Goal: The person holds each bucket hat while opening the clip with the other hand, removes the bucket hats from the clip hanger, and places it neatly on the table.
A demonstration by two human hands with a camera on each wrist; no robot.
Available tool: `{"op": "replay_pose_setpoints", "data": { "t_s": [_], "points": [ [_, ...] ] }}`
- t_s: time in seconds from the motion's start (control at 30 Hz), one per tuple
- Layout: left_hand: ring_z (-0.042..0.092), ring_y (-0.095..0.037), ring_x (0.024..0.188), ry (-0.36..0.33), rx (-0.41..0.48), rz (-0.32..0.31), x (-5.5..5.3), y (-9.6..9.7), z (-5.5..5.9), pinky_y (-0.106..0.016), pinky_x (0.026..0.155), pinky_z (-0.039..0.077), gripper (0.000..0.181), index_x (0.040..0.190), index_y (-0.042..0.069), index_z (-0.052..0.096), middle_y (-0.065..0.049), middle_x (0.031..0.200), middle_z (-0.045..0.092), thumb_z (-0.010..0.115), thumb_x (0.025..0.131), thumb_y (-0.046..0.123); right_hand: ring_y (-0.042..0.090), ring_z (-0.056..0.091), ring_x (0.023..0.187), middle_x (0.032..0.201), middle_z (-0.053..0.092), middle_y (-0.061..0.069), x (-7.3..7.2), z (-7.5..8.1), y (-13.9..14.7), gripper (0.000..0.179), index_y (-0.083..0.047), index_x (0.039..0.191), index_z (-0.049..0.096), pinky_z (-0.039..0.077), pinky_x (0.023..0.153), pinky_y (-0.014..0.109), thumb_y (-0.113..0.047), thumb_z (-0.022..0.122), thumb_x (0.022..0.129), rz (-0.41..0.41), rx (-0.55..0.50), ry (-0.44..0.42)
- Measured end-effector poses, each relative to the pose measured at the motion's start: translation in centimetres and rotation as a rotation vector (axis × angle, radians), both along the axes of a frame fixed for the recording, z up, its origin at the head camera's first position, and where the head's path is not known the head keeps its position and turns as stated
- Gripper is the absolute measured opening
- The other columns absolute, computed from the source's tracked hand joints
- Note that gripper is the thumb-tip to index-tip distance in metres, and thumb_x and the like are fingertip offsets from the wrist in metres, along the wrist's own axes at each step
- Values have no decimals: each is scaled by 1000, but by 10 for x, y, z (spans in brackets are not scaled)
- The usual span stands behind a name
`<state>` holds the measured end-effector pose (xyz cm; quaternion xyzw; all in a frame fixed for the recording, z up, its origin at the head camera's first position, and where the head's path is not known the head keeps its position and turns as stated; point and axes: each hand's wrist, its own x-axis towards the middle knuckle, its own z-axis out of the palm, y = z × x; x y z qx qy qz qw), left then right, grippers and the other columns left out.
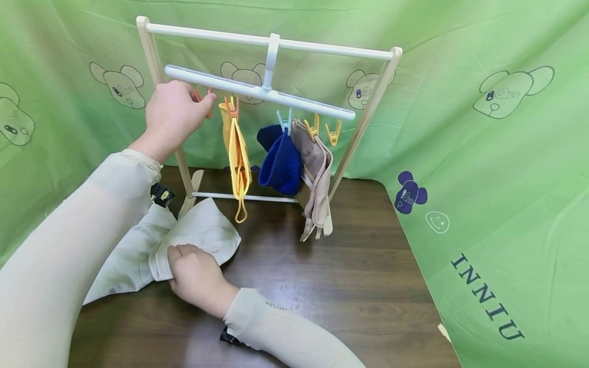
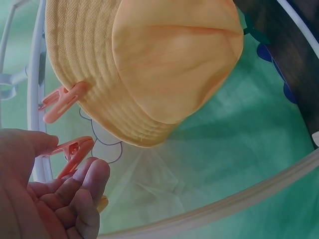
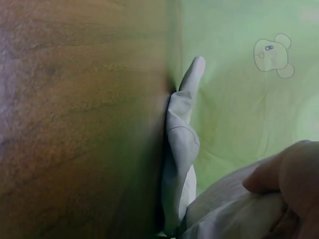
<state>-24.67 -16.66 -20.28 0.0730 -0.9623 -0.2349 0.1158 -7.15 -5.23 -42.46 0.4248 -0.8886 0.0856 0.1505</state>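
At the left end of the white hanger (image 1: 216,84), my left hand (image 1: 172,115) pinches an orange clothespin (image 2: 77,149) between thumb and fingers. Beside it, another orange clothespin (image 2: 65,99) clips the brim of a yellow hat (image 2: 174,55). My right hand (image 1: 198,276) grips the edge of a pale grey cloth piece (image 1: 202,225), raised partly off the table; in the right wrist view its folds (image 3: 182,139) trail along the tabletop. More of the pale fabric (image 1: 131,255) lies to the left, partly behind my left sleeve. Whether it is one garment I cannot tell.
The hanger hooks over the top bar of a wooden rack (image 1: 202,33). From it hang a dark blue cloth item (image 1: 280,163) on a light blue clothespin and a beige cloth item (image 1: 317,168) on a yellow one. A bare yellow clothespin (image 1: 333,134) hangs at the right end. Green curtain surrounds the table (image 1: 368,266).
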Motion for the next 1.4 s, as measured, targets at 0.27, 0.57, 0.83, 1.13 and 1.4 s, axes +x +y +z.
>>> {"op": "replay_pose_setpoints", "data": {
  "t_s": [0.27, 0.57, 0.83, 1.13, 1.4],
  "points": [
    [56, -22, 67, -4, 1, 4, 0, 1, -1, -36, 49, 40, 62, 84, 21, 77, 1, 69, 67, 42, 97, 69, 10, 64, 88, 92, 62, -8, -1, -5, 3, 31, -18, 97, 61, 54, 78, 25, -31, 80, 78, 39, 70, -30],
    [56, -22, 68, -3, 3, 1, 0, 0, -2, -37, 51, 41, 62, 85, 21, 78, 1, 70, 67, 42, 97, 69, 11, 62, 85, 91, 61, -8, 1, -7, 6, 28, -20, 95, 62, 53, 77, 24, -35, 79, 80, 74, 149, -30],
    [56, -23, 70, 3, 4, 3, -1, 0, -2, -38, 52, 42, 62, 84, 21, 77, 1, 71, 67, 42, 97, 70, 11, 59, 85, 91, 59, -8, 2, -11, 7, 29, -21, 95, 63, 52, 78, 24, -39, 79, 79, 91, 200, -17],
    [55, -22, 68, -4, 2, 5, 1, 1, -1, -36, 50, 40, 61, 85, 20, 78, 1, 68, 66, 42, 98, 69, 12, 57, 89, 96, 59, -7, 4, -12, 8, 37, -22, 99, 63, 51, 85, 25, -49, 79, 80, 110, 259, 8],
    [55, -22, 67, -4, 3, -2, 1, 1, -1, -35, 49, 40, 59, 86, 20, 78, 1, 68, 65, 43, 99, 67, 15, 61, 106, 106, 60, -4, 6, -10, 9, 53, -21, 106, 62, 47, 102, 26, -65, 76, 80, 127, 314, -13]
  ]
}}
